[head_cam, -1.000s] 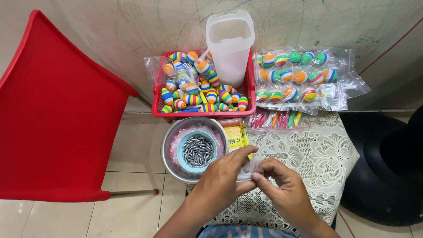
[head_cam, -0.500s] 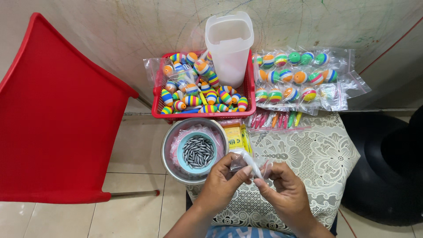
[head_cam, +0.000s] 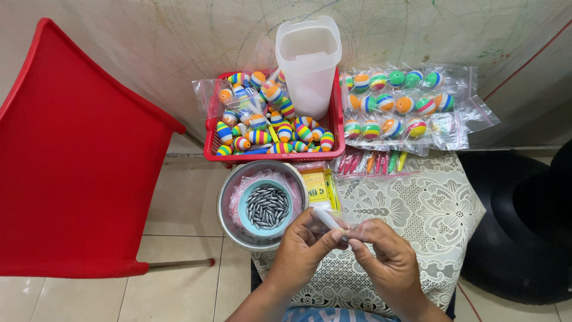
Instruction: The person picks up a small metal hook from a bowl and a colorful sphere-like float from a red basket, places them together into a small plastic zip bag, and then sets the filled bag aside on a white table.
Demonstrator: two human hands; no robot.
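Raised slightly, small white tube (head_cam: pixel 327 217); hands (head_cam: pixel 345 250) pinching

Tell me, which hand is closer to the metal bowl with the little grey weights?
Left. The left hand is right beside the metal bowl, by its rim; the right hand is further off, over the lace tablecloth.

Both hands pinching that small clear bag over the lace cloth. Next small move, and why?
Probably ease the white stick deeper into the clear bag. The left hand pinches the stick, its end showing above the fingers, while the right hand grips the bag's edge, so it looks only partly in.
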